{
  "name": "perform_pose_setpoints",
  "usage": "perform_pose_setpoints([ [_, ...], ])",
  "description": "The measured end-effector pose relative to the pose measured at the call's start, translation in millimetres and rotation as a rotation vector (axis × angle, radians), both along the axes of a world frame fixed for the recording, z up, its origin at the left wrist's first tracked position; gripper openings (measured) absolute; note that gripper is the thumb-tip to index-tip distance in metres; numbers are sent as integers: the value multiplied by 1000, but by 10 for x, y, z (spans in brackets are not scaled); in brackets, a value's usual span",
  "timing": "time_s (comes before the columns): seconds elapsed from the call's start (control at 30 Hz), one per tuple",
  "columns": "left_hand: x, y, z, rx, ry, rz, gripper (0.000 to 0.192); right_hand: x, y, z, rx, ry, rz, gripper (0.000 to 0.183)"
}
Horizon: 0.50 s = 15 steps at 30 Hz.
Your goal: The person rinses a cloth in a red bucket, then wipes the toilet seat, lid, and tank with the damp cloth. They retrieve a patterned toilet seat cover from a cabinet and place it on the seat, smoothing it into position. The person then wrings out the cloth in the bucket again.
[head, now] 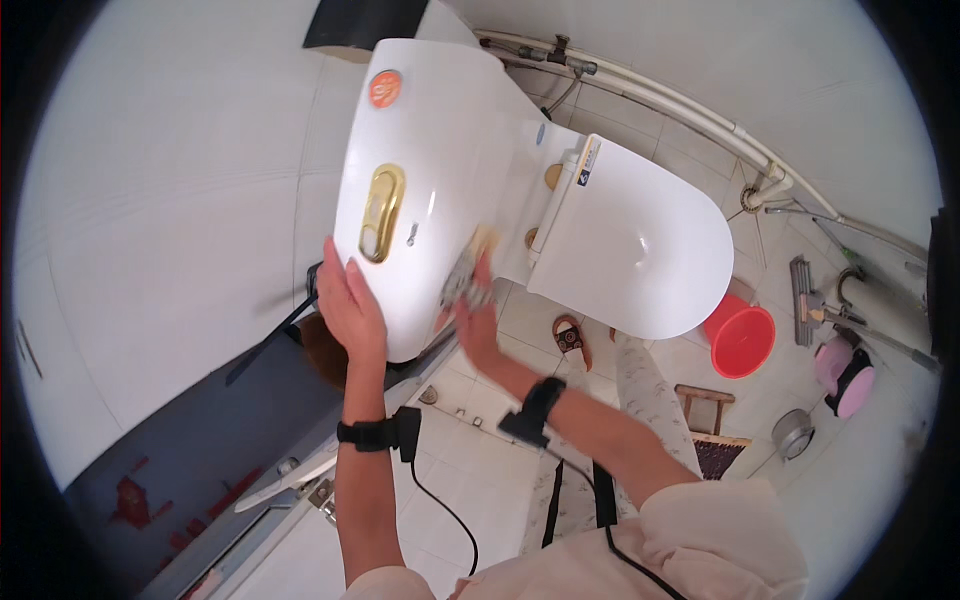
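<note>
My right hand (476, 307) holds a crumpled grey and yellowish cloth (466, 274) against the front face of a white toilet tank (450, 142); the hand and cloth are blurred. My left hand (351, 304) rests flat on the near edge of the tank top, beside the gold flush button (382, 214), with nothing held in it. A round orange sticker (385, 89) is on the tank top. The white toilet lid (637, 232) is closed down over the bowl. Both wrists wear black bands with cables.
A red bucket (742, 337) stands beyond the toilet. Near the right wall are a squeegee-like mop head (802, 300), a pink and black object (845, 375), a metal pot (793, 435) and a wooden stool (705, 394). White pipes (675, 105) run along the wall. A door is at lower left.
</note>
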<state>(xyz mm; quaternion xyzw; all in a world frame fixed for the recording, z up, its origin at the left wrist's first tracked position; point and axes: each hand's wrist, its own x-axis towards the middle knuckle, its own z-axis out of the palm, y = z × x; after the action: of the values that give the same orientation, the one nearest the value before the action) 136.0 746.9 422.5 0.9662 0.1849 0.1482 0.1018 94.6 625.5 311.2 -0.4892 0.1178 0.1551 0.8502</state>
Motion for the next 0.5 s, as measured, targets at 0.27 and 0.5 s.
perform_pose_setpoints([
  [0.27, -54, 36, -72, -252, 34, 69, 44, 1069, -110, -310, -309, -417, -145, 60],
  [0.5, -67, 12, -94, -399, 22, 39, 47, 1415, -80, -1768, -206, 332, -70, 53],
])
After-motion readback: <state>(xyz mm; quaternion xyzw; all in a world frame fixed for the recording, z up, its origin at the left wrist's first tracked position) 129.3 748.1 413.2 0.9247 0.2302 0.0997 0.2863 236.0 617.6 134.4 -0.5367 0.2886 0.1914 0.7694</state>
